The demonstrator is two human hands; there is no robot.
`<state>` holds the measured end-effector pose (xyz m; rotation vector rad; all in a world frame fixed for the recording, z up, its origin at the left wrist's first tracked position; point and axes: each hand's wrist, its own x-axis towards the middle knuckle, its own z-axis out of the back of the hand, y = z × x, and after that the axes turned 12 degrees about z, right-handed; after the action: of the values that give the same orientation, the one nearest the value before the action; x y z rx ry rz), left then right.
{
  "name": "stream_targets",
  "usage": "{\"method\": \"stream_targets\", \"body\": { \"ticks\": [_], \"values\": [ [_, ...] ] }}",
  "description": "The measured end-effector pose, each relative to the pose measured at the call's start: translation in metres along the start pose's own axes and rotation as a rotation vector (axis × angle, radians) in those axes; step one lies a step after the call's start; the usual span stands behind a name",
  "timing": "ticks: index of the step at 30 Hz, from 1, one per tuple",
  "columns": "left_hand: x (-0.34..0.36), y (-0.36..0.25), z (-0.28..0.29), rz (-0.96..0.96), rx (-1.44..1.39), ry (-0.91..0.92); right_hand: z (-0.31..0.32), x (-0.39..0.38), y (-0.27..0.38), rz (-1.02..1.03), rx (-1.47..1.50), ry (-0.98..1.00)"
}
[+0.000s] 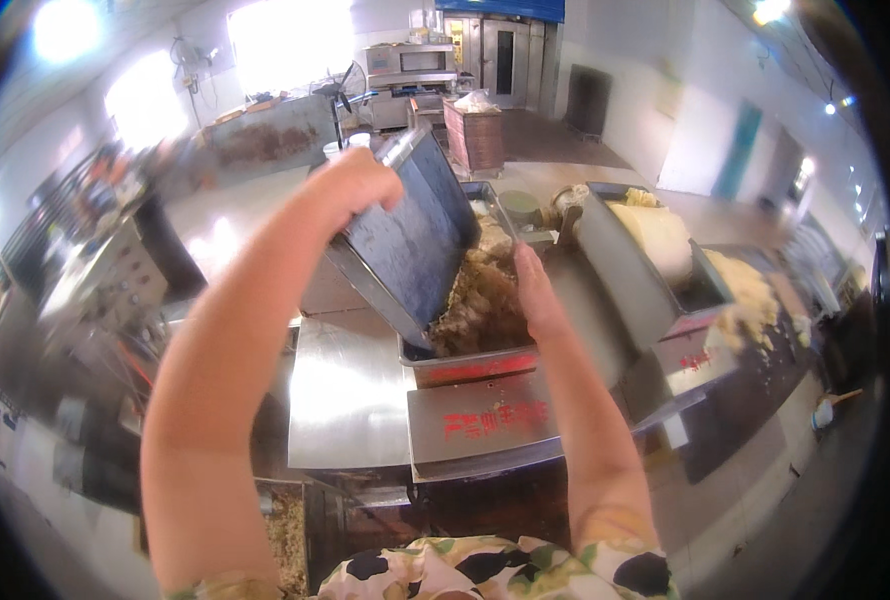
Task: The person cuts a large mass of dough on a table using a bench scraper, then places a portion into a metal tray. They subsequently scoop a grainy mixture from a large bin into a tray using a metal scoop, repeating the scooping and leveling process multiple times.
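Observation:
My left hand [357,185] is closed over the upper rim of a dark grey rectangular tub [413,235], which is tipped steeply on its side. Below it sits a second dark tub [485,362], holding a brown, crumbly, lumpy mass [483,300] that reaches up against the tipped tub's mouth. My right hand [532,285] lies along the right rim of this lower tub, seen edge-on and seemingly gripping it, though most of its fingers are hidden. The lower tub rests over a steel machine top with red markings.
A bright steel panel [350,395] adjoins on the left. At right, another long tub [620,265] holds a pale yellow dough-like slab [655,238], with pale crumbs [745,295] spilled beside it. A control box [115,275] stands left; a fan [339,95] and a reddish cart [475,137] are farther back.

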<state>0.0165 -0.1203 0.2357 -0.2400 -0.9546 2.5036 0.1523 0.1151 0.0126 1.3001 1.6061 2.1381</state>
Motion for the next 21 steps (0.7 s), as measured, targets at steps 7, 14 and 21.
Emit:
{"method": "stream_targets", "body": {
  "ticks": [7, 14, 21],
  "values": [
    [-0.01, 0.068, 0.079, -0.047, -0.639, -0.048, -0.019, 0.002, -0.018, 0.206, -0.237, 0.033],
    [-0.11, 0.219, 0.087, 0.373, -1.162, -0.429, 0.0, 0.013, 0.015, 0.106, -0.224, 0.206],
    [-0.257, 0.446, 0.006, 0.647, -1.475, -0.835, 0.019, 0.047, -0.004, -0.022, -0.225, 0.211]
  ]
}}
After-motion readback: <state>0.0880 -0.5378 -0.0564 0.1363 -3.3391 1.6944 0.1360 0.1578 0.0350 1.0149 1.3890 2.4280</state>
